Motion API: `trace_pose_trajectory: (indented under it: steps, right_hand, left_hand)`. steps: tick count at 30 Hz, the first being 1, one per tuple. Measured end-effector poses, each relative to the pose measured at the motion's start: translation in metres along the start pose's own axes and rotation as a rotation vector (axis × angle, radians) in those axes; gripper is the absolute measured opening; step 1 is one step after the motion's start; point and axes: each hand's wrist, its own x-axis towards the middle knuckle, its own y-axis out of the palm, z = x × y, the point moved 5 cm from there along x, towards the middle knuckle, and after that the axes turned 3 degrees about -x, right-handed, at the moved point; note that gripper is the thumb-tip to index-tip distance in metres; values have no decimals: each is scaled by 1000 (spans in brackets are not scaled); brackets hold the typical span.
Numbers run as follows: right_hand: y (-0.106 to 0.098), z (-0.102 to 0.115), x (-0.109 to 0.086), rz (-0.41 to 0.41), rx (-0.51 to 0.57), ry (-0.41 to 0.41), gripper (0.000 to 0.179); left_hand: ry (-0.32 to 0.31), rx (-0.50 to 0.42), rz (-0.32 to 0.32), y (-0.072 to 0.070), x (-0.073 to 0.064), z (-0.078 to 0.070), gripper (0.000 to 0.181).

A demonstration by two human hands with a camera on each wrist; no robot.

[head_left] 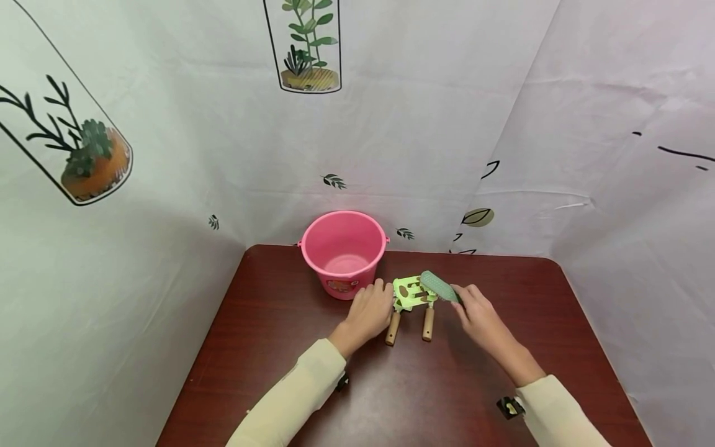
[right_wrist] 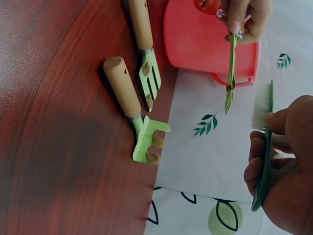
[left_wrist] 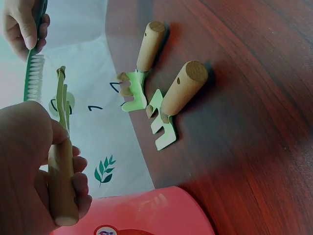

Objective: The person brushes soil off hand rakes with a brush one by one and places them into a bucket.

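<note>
Above the counter [head_left: 402,388], a slotted green tool [right_wrist: 231,66] (probably light, stiff, best held by its wooden handle [left_wrist: 61,176]) is gripped in the left hand [head_left: 368,312], a brush [head_left: 438,286] in the right hand [head_left: 485,318]; a pink bucket [head_left: 341,239] is seen nearby.

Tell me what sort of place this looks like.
Perhaps a small screened-off space for tabletop work: plant-printed white sheets stand on three sides of a reddish-brown table, which holds a pink bucket and a wood-handled fork.
</note>
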Motion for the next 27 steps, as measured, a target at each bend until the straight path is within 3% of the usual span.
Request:
trace_pose_trajectory:
  steps: [4, 10, 27]
  right_hand:
    - [3, 2, 0, -18, -20, -32, 36]
    - [8, 8, 2, -56, -51, -82, 39]
    - [24, 15, 9, -34, -69, -69, 35]
  left_hand:
    - [-11, 9, 15, 3, 4, 0, 17]
    - [-37, 23, 85, 7, 10, -1, 12]
    - [-88, -42, 158, 10, 19, -12, 15]
